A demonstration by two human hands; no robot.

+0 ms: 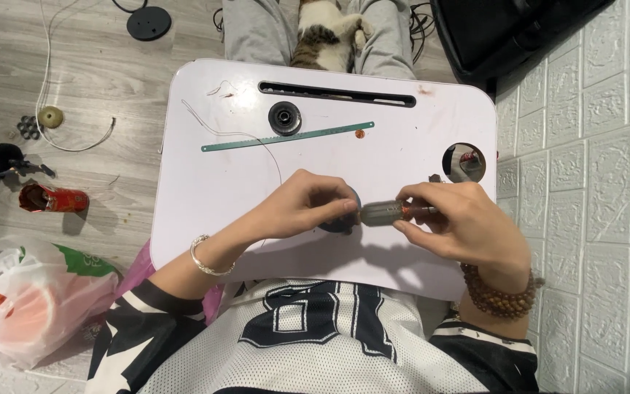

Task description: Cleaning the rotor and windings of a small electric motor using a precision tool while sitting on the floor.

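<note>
Screwdriver (395,213) clamped in right hand (461,222) grip; left hand (304,208) pinches its tip (dark part beneath).

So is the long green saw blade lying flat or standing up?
Lying flat: the green saw blade rests full length on the white lap table, beyond both hands.

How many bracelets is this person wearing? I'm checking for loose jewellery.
2: a silver bracelet on the left wrist, a brown bead bracelet on the right wrist.
</note>
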